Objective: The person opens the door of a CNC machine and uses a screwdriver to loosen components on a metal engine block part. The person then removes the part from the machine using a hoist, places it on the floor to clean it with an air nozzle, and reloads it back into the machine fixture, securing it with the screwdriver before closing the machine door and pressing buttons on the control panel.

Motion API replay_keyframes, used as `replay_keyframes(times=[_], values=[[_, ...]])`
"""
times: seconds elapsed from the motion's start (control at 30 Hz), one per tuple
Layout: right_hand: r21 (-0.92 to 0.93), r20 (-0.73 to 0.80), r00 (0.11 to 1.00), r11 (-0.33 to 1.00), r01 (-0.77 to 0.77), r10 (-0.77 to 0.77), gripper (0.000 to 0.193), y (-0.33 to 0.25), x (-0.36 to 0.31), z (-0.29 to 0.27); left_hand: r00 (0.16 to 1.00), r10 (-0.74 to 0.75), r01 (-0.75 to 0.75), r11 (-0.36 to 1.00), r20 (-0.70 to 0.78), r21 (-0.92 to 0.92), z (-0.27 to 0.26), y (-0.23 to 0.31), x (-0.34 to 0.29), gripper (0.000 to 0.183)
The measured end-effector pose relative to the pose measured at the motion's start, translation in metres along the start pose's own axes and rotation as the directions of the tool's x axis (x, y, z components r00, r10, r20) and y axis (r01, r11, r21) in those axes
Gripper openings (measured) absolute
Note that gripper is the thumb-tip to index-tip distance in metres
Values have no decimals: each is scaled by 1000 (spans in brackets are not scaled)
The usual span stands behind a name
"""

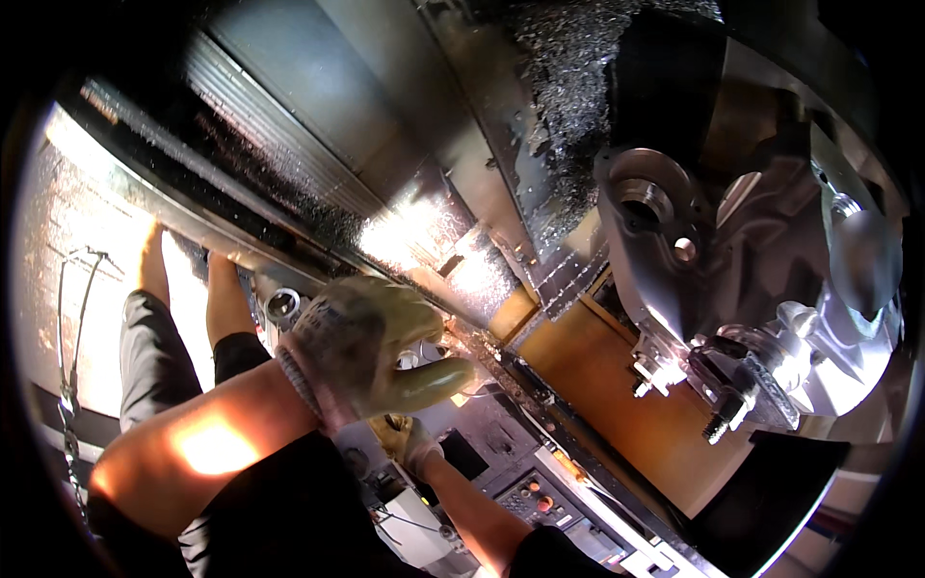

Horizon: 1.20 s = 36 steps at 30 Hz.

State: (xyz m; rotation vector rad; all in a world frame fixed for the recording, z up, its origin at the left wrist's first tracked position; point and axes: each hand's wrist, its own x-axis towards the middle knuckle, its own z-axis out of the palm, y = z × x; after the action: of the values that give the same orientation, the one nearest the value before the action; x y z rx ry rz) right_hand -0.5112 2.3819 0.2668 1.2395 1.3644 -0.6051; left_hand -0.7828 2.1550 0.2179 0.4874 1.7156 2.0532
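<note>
My left hand [371, 347], in a pale, stained work glove, is raised at the middle of the view. Its fingers are curled, with the thumb bent opposite them. A small shiny metal piece [414, 357] shows in the gap between thumb and fingers, but its kind is hard to make out. Lower down and partly behind it, my right hand [403, 443] wears a yellowish glove. The right fingers are bent inward, and what they grip is too small and dark to name. A machine control panel [525, 496] lies close to the right forearm.
A large grey metal casting [732, 241] sits clamped at the right inside a machine, with a threaded stud [718, 424] projecting below. Metal chips [568, 96] cover the upper area. A hollow metal ring [282, 305] rests near legs in dark shorts [159, 352]. A chain [69, 424] hangs left.
</note>
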Motion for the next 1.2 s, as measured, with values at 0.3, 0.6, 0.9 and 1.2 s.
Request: replay_keyframes(times=[0.3,0.6,0.9,1.2], values=[[9,-81,984,987,162,-161,29,9,-5,-10,994,80,-84,995,-73,-47,18,43,28,48],[245,-121,965,935,257,-234,30,39,-46,-10,681,714,-574,657,-161,489,22,222,88,59],[722,-147,957,633,278,-252,37,111,-65,24,614,600,-653,21,513,757,47,343,206,47],[936,-170,985,-317,149,-38,32,190,-74,135,469,500,-747,-216,728,629,83,342,198,41]])
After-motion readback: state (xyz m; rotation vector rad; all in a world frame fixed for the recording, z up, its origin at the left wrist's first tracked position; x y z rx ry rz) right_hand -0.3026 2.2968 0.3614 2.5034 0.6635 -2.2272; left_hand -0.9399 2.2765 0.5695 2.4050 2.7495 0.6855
